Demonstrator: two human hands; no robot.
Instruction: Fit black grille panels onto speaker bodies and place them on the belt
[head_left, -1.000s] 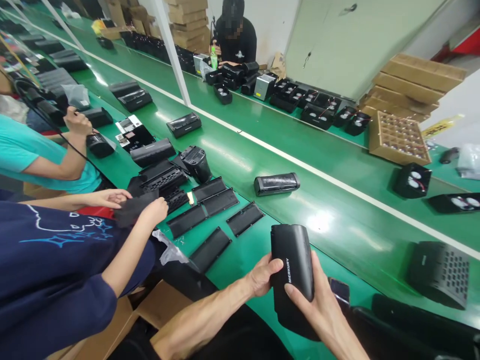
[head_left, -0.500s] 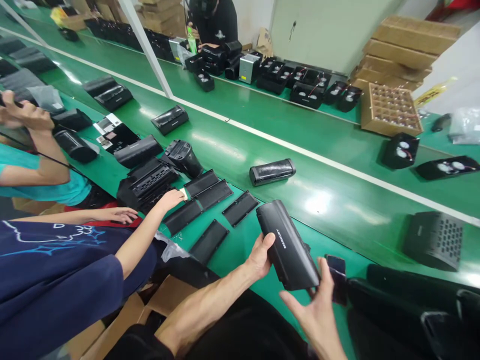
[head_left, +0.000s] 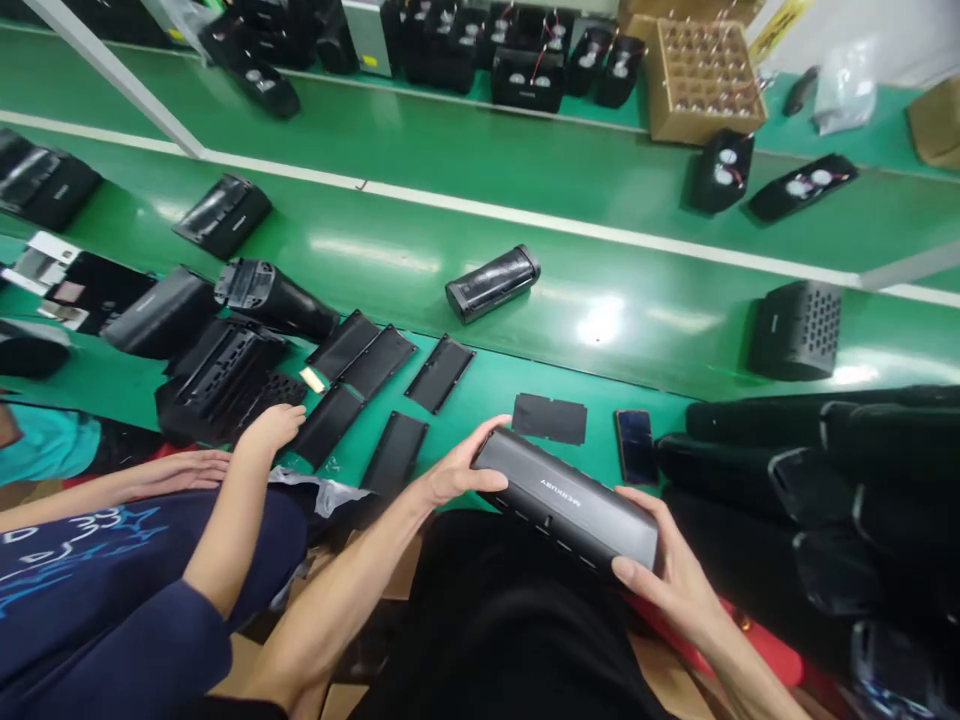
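Between my two hands is a black speaker housing [head_left: 577,505] with pale lettering, tilted above my lap at the bench edge. My left hand [head_left: 469,468] grips its left end, thumb over the near side. Around the right end closes my right hand [head_left: 660,555], with the thumb on the near lower edge and fingers behind. Just beyond the housing a thin black rectangular sheet [head_left: 551,418] lies on the green bench. A phone [head_left: 636,445] rests to the right of that sheet.
Several flat black panels [head_left: 440,373] lie left of me, near a co-worker's hand [head_left: 274,428]. One glossy black speaker [head_left: 493,283] and a perforated one [head_left: 799,332] sit on the green belt [head_left: 637,260]. Dark housings [head_left: 750,470] crowd my right. A partitioned carton [head_left: 705,85] stands across the belt.
The housing has turned from steep to nearly level and come lower. My right hand has gone from loosely spread to gripping its right end. The view has swung down and right.
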